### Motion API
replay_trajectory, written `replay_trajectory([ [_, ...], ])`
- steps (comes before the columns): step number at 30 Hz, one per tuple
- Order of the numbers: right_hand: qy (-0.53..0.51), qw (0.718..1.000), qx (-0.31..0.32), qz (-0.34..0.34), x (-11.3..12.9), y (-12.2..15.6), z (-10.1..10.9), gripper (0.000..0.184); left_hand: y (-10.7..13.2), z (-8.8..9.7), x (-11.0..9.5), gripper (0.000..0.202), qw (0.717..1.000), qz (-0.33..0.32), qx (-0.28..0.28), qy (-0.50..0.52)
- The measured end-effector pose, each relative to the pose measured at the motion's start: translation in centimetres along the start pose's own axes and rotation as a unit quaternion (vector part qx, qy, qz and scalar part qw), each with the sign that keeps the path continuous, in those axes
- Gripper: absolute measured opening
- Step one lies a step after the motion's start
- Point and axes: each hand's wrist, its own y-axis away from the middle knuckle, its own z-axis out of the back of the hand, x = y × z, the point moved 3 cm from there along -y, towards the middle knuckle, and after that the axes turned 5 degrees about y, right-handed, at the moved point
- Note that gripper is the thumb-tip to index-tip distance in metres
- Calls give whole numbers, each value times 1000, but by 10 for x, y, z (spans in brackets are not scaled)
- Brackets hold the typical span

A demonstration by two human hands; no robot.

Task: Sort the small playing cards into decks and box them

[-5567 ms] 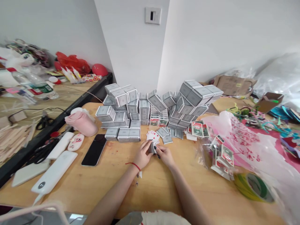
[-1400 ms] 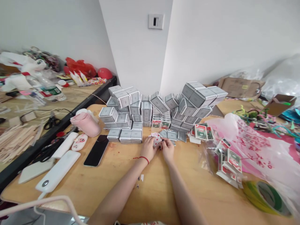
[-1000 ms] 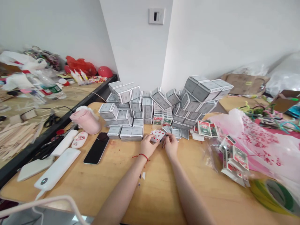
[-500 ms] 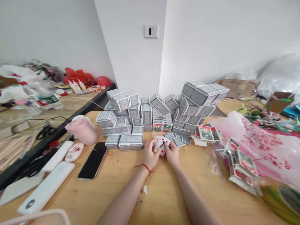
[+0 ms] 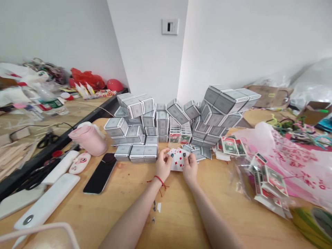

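Observation:
My left hand and my right hand together hold a small fan of playing cards, face up with red pips, just above the wooden table. Both hands pinch the fan at its sides. A red string circles my left wrist. Right behind the hands rises a big pile of grey card boxes, with loose grey-backed cards lying at its foot.
A black phone, a pink roll and white devices lie to the left. Red-and-green card packs and a pink plastic bag are to the right, green tape at the far right. A cluttered side table stands left.
The hands have lifted the red-pip cards off the table near the boxes and spread them into a fan facing the camera. The view shifted slightly.

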Motion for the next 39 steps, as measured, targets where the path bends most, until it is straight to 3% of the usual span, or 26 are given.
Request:
replay_trajectory([
  [6,41,997,-52,50,10,-1,8,24,7,-1,-16,35,989,-108,35,-97],
  [10,-11,999,-46,11,6,-1,6,21,9,-4,-18,35,978,-146,60,-136],
  [16,-130,989,-6,-77,-1,-2,0,28,6,0,-13,14,992,-99,-18,-80],
  [19,-150,985,2,-89,-1,-1,-2,30,6,1,-14,5,993,-92,-20,-66],
  [26,-212,970,53,-108,6,1,-2,35,11,1,-23,8,969,-172,-48,-170],
  [29,-192,975,50,-103,7,0,-1,32,12,-1,-26,11,960,-206,-32,-189],
  [34,-167,978,40,-118,8,0,0,30,11,0,-25,20,961,-185,-48,-201],
  [39,-155,979,48,-120,10,1,0,31,9,-2,-17,24,986,-115,-25,-114],
])
